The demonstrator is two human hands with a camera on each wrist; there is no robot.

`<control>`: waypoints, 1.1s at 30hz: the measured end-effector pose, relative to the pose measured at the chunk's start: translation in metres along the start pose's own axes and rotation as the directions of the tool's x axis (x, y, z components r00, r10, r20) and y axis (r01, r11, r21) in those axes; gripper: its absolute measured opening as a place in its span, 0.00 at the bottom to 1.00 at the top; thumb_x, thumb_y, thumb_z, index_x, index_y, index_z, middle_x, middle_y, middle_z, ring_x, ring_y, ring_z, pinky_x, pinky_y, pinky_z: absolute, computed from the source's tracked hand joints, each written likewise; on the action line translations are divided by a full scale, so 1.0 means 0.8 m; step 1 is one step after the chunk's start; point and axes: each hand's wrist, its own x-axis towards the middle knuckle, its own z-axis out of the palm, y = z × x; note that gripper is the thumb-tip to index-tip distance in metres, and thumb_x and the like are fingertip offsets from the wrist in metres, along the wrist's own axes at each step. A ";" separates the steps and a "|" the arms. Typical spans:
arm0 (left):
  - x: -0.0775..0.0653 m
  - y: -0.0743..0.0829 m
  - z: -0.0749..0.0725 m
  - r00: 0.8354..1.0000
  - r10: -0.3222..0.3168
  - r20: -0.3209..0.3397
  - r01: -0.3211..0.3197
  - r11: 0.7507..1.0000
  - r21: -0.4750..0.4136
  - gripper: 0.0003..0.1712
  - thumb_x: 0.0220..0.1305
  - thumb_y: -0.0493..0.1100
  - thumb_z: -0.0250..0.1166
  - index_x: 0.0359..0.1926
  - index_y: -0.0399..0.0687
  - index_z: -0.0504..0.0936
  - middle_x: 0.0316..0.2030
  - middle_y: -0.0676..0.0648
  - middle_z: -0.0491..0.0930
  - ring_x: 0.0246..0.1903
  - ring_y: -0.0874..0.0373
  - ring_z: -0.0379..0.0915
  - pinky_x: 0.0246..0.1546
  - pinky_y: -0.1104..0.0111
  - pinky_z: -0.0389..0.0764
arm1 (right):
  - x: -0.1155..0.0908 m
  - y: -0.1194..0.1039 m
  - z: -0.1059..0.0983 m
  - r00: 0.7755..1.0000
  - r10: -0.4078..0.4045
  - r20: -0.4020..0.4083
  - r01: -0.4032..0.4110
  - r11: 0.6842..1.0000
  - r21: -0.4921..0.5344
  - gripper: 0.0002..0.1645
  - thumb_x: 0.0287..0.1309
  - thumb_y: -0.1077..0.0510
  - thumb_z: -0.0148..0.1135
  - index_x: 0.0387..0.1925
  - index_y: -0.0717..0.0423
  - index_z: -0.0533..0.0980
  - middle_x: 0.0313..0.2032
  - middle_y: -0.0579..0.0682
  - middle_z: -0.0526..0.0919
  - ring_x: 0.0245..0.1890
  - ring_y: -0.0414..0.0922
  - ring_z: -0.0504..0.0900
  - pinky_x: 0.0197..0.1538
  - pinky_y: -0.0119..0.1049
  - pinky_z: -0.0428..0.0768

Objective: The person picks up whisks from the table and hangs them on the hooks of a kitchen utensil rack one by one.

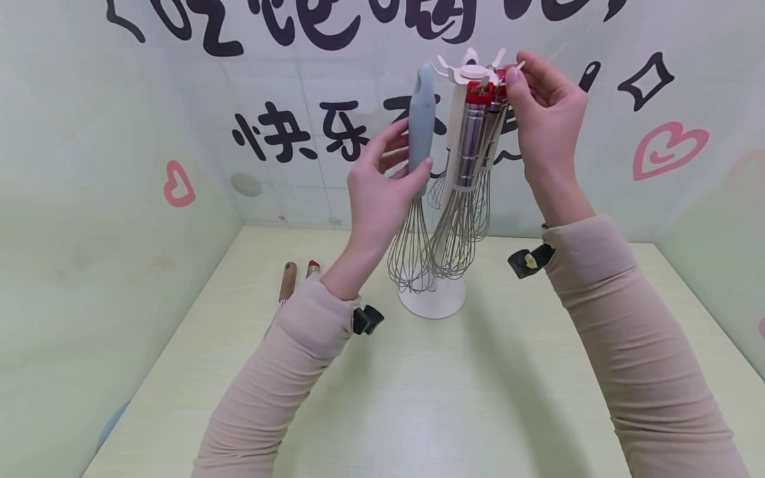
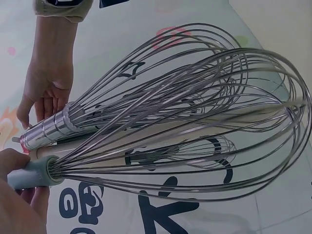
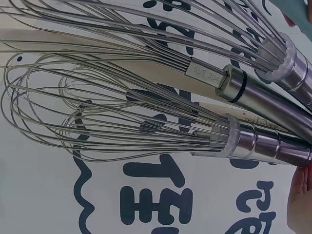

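Note:
A white stand (image 1: 431, 307) with hooks at its top rises from the table. Several steel whisks (image 1: 472, 133) with red ends hang from it, their wire loops pointing down. My left hand (image 1: 379, 189) holds a whisk by its blue-grey handle (image 1: 422, 123), upright just left of the stand; its wires (image 2: 185, 170) reach across the left wrist view. At the stand's top, my right hand (image 1: 550, 113) pinches a white hook beside the red whisk ends. A steel whisk marked SUS 304 (image 3: 207, 73) hangs between two others in the right wrist view. Right fingertips are partly hidden there.
A tool with a brown wooden handle (image 1: 288, 282) and a red-tipped one (image 1: 313, 267) lie on the table (image 1: 406, 398) at the left, partly behind the left sleeve. Behind the stand is a wall (image 1: 287, 192) with black lettering.

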 end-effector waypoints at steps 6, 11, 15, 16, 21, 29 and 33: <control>0.001 0.003 0.002 1.000 -0.009 -0.002 0.009 1.000 0.004 0.29 0.55 0.31 0.67 0.60 0.44 0.75 0.50 0.41 0.79 0.44 0.50 0.82 0.46 0.72 0.85 | 0.000 0.000 -0.001 1.000 0.001 0.004 -0.001 1.000 0.000 0.18 0.56 0.61 0.64 0.50 0.61 0.80 0.36 0.44 0.84 0.40 0.38 0.80 0.49 0.25 0.79; 0.001 0.008 0.002 1.000 0.010 -0.010 -0.009 1.000 0.008 0.29 0.55 0.32 0.67 0.60 0.45 0.75 0.50 0.42 0.79 0.43 0.51 0.81 0.45 0.70 0.85 | 0.000 0.000 -0.001 1.000 -0.003 0.006 0.003 1.000 0.012 0.18 0.56 0.62 0.64 0.49 0.62 0.80 0.34 0.43 0.84 0.37 0.38 0.79 0.46 0.24 0.78; 0.002 0.011 0.004 0.999 0.039 -0.006 -0.039 0.999 0.027 0.28 0.56 0.32 0.66 0.60 0.44 0.75 0.51 0.42 0.78 0.43 0.50 0.81 0.45 0.70 0.85 | 0.000 0.001 -0.001 1.000 -0.006 0.009 0.006 1.000 0.016 0.18 0.55 0.62 0.64 0.49 0.62 0.80 0.34 0.43 0.84 0.37 0.38 0.79 0.46 0.24 0.78; 0.003 0.011 0.005 0.999 0.046 -0.002 -0.045 0.998 0.034 0.28 0.56 0.32 0.66 0.60 0.44 0.76 0.51 0.42 0.77 0.43 0.50 0.81 0.45 0.70 0.85 | 0.000 0.001 -0.001 1.000 -0.006 0.009 0.006 1.000 0.014 0.18 0.55 0.61 0.64 0.49 0.62 0.80 0.34 0.43 0.84 0.37 0.38 0.79 0.46 0.24 0.78; 0.004 0.013 0.012 0.998 0.056 0.002 -0.056 0.996 0.063 0.28 0.56 0.32 0.67 0.60 0.44 0.76 0.50 0.41 0.77 0.43 0.50 0.80 0.44 0.75 0.84 | 0.000 0.001 -0.001 1.000 -0.009 0.007 0.009 1.000 0.005 0.19 0.55 0.61 0.64 0.50 0.62 0.80 0.35 0.44 0.84 0.38 0.38 0.79 0.47 0.24 0.79; 0.009 0.011 0.018 0.998 0.062 -0.007 -0.062 0.995 0.078 0.29 0.55 0.32 0.67 0.60 0.43 0.76 0.50 0.41 0.76 0.44 0.49 0.80 0.44 0.75 0.84 | 0.000 0.000 -0.001 1.000 -0.015 0.008 0.015 1.000 0.002 0.19 0.55 0.61 0.64 0.49 0.62 0.80 0.35 0.44 0.84 0.38 0.38 0.79 0.47 0.25 0.78; 0.010 0.009 0.018 0.998 0.064 -0.010 -0.063 0.994 0.090 0.28 0.55 0.32 0.67 0.59 0.43 0.76 0.49 0.40 0.76 0.44 0.49 0.81 0.43 0.75 0.84 | 0.000 0.001 -0.001 1.000 -0.015 0.010 0.015 1.000 0.003 0.19 0.55 0.61 0.64 0.49 0.62 0.80 0.35 0.44 0.84 0.38 0.39 0.79 0.47 0.25 0.78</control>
